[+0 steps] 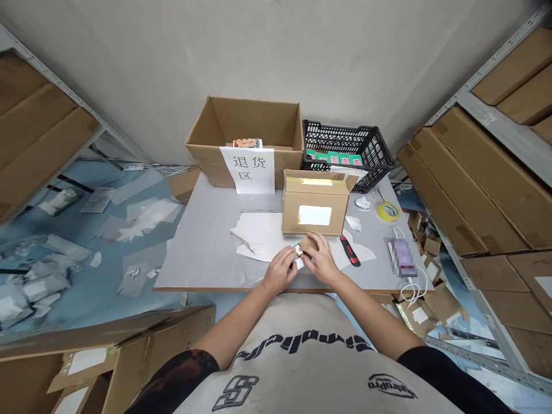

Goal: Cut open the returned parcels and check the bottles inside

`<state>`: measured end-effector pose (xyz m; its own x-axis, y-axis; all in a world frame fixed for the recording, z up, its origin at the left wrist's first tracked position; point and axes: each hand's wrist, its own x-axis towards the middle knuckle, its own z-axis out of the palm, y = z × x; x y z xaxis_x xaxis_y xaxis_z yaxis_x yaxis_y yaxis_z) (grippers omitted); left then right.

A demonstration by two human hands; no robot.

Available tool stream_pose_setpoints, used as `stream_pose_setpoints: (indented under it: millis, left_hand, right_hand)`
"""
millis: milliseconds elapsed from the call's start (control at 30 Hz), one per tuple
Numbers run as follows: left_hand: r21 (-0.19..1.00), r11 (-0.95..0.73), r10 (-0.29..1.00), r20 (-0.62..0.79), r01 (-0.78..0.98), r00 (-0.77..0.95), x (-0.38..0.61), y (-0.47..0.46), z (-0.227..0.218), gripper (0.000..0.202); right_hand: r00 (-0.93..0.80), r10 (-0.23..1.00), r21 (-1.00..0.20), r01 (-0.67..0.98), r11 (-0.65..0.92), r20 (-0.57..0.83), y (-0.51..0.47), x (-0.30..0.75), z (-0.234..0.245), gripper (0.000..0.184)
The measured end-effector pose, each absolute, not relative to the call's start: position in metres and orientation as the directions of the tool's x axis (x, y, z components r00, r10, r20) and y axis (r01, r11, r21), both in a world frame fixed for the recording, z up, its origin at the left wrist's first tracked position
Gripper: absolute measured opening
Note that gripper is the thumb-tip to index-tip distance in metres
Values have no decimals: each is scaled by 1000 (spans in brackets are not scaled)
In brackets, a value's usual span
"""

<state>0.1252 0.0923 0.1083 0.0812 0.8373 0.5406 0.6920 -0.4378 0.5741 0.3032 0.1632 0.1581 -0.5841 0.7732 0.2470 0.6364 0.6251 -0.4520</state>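
Observation:
Near the table's front edge, my left hand [279,271] and my right hand [319,259] are closed around a small white-and-green packet [298,250], mostly hidden by my fingers. Something brown shows by the right fingers; whether it is part of the packet I cannot tell. Just beyond my hands stands a closed cardboard box [315,198] with a white label. To the right of it lies a red-and-black utility knife [349,251]. Torn white paper [259,233] is spread on the table to the left of the box.
At the back stand a large open carton [204,158] with a paper sign [254,172] and a black crate [371,172] of small green-and-pink boxes. Yellow tape [388,211] and a purple device [403,257] with white cables lie at right. Shelves of cartons [478,190] flank the table.

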Motion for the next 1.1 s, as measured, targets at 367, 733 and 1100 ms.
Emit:
stream_pose_setpoints:
  millis: [367, 733, 1100]
  left_hand:
    - [597, -343, 861, 509, 725, -11, 125, 89, 93, 40]
    - [421, -507, 745, 652, 752, 138, 130, 95, 97, 35]
    - [477, -540, 753, 642, 693, 144, 130, 97, 95, 37]
  right_hand:
    - [-550, 815, -582, 608, 540, 182, 157, 304, 151, 24]
    - [-374, 887, -569, 681, 461, 271, 156, 284, 143, 18]
    - [-462, 860, -555, 667, 497, 215, 156, 295, 134, 20]
